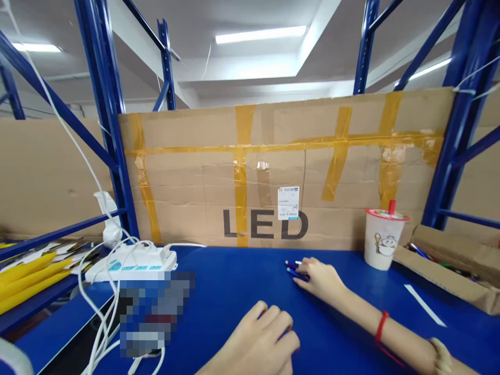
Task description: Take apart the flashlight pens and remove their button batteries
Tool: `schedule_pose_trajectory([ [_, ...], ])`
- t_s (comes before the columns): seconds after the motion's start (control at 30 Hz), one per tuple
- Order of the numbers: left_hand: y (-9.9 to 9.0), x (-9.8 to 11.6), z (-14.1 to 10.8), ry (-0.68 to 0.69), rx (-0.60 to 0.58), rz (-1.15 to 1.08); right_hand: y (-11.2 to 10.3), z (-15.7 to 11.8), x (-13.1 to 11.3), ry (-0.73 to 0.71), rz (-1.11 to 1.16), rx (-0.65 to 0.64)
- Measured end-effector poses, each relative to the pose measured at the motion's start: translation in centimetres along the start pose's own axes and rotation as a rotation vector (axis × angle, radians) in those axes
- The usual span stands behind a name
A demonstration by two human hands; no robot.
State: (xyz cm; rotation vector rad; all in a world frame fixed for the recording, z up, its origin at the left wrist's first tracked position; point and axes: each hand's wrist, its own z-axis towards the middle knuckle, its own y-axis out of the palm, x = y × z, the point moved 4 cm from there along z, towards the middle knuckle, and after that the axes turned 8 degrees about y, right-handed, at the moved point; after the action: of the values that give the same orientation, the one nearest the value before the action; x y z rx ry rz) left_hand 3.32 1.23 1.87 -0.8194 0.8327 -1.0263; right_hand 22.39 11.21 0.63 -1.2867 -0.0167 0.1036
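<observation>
My right hand [321,281] reaches forward over the blue tabletop, its fingers closed around a few blue pens [292,271]. The pen ends stick out to the left of the fingers; the rest of them lies hidden beneath the hand. Closer to me, my left hand [269,336] rests low over the table with its back up. Its fingers are loosely bent and slightly apart, and no object shows in it, though the palm side is out of sight. A red string and a pale beaded bracelet circle my right wrist and forearm.
A lidded cup [385,242] with a red straw stands at the back right, beside a cardboard box [441,281] of pens. A white strip [425,305] lies before them. Left are a power strip [133,263], white cables and a blurred-out item [152,317]. A cardboard panel [187,187] closes the back.
</observation>
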Motion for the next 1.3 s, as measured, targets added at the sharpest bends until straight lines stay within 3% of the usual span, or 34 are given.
schedule_pose_trajectory([
  [0.07,1.5,-1.7,1.2,-0.055,0.064,0.031,0.2,-0.1,0.1,-0.018,0.014,0.01],
  [0.2,4.2,-4.3,1.3,-0.262,0.144,-0.057,0.1,-0.2,-0.1,0.01,0.134,-0.035],
  [0.27,5.2,-4.9,1.2,-0.346,0.103,-0.086,0.2,-0.3,-0.6,-0.008,0.214,-0.053],
  [0.33,5.7,-5.2,1.3,-0.384,0.041,-0.1,0.4,-0.6,-1.7,-0.15,0.33,-0.056],
  [0.47,6.1,-5.3,1.8,-0.443,-0.097,-0.147,1.3,-1.6,-3.7,-0.408,0.565,-0.094],
  [0.63,6.4,-5.8,1.5,-0.6,-0.223,-0.211,1.8,-2.1,-3.7,-0.392,0.637,-0.048],
  [0.8,6.0,-6.8,-0.2,-0.701,-0.133,-0.274,2.1,-2.5,-2.9,-0.291,0.601,0.019],
  [0.93,6.2,-7.5,-1.4,-0.82,-0.024,-0.37,2.3,-2.6,-3.1,-0.333,0.599,-0.023],
  [1.17,6.6,-7.0,-0.9,-0.803,-0.001,-0.463,2.3,-2.4,-2.7,-0.303,0.725,0.0],
  [1.3,6.3,-6.6,-0.6,-0.755,-0.003,-0.539,2.4,-2.4,-2.7,-0.387,0.803,0.026],
])
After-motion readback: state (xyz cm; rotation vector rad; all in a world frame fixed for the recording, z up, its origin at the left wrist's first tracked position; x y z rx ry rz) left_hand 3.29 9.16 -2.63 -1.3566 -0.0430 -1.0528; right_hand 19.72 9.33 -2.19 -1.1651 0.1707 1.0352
